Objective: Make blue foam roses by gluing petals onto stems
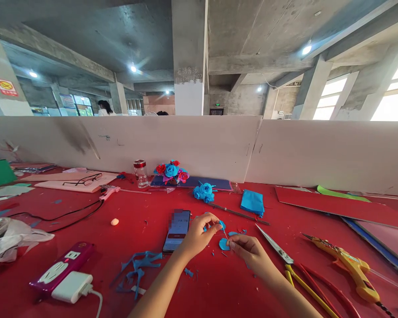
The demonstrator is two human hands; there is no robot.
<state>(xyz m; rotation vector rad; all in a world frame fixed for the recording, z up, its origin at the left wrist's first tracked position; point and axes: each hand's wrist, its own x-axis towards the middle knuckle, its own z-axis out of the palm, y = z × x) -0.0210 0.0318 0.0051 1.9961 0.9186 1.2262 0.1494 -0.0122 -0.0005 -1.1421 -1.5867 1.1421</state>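
My left hand [200, 234] pinches a small blue petal [222, 225] between thumb and fingers. A thin pale stick [226, 236] runs down from that petal to my right hand [247, 249], whose thumb and forefinger are closed on its lower end. Beneath the fingertips a round blue petal [223, 244] lies on the red table, with other blue scraps around it. Close to my left wrist is a phone [176, 234]. Scissors [278, 247] with yellow and red handles lie just right of my right hand.
A bunch of blue flowers [204, 192], a mixed bouquet [171, 171], a glass jar [141, 173] and folded blue cloth [252, 202] stand toward the partition [172, 141]. A yellow glue gun [346, 263] lies right; a purple power strip [61, 267] and blue offcuts [137, 265] lie left.
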